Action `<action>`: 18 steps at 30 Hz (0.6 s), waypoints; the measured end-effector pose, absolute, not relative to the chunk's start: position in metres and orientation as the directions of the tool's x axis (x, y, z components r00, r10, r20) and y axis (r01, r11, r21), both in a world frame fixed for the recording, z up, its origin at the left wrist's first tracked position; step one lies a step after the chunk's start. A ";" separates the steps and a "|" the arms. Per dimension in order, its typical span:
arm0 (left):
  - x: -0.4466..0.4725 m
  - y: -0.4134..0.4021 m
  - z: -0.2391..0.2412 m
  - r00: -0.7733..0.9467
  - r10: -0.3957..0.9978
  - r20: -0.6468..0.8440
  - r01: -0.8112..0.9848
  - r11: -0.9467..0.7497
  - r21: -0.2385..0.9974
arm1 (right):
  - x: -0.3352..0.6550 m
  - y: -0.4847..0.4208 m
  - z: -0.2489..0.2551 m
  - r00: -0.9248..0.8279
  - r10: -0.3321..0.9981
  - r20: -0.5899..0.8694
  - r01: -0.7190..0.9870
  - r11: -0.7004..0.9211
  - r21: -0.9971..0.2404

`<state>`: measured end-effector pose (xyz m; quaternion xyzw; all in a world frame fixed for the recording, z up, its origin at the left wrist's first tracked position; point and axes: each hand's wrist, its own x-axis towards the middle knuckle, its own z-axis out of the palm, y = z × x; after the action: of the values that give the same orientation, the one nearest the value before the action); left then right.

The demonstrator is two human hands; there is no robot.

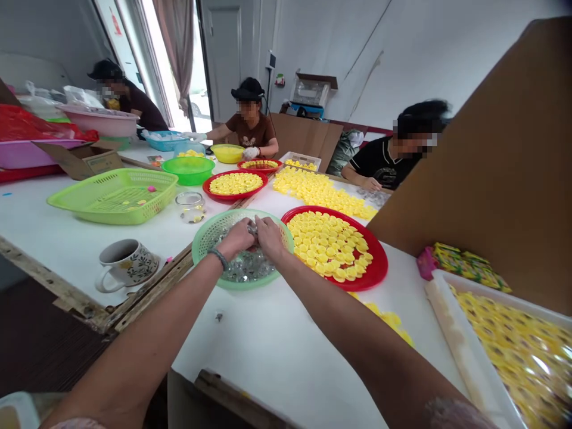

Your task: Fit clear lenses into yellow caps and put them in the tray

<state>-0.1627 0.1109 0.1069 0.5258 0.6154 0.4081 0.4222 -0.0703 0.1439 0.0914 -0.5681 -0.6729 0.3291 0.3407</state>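
Green basket (202, 245), left of the near red tray (379, 268): a small clear piece (252, 229) is pinched between left hand (239, 236) and right hand (270, 237) above similar pieces (245, 271), where it could be lost through slipping.

Strong daylight from the doorway (201, 89) bleaches to white around the curtain (177, 44), while the floor (38, 339) lies dark. Glints speckle the clear plastic pieces (248, 269); glare streaks the glossy yellow pieces (504, 341) at right. Wide-angle stretching distorts the edges.
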 end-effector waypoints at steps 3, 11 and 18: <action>-0.153 0.097 0.127 -0.099 0.993 -0.059 0.330 0.089 0.940 | -0.062 0.128 0.114 -0.074 0.993 0.094 0.486 0.118 -0.866; -0.064 0.008 0.137 0.084 0.995 0.055 0.480 -0.089 0.873 | 0.042 0.022 0.128 0.032 0.995 0.093 0.337 0.077 -0.938; 0.025 -0.072 0.041 0.303 0.948 -0.098 0.592 -0.107 0.799 | 0.132 -0.090 0.033 0.245 0.964 -0.100 0.253 -0.163 -0.954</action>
<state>0.0254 -0.0723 0.0406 0.7078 0.5441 0.2289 0.3881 0.1316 -0.0898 0.0329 -0.6503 -0.4679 0.3984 0.4466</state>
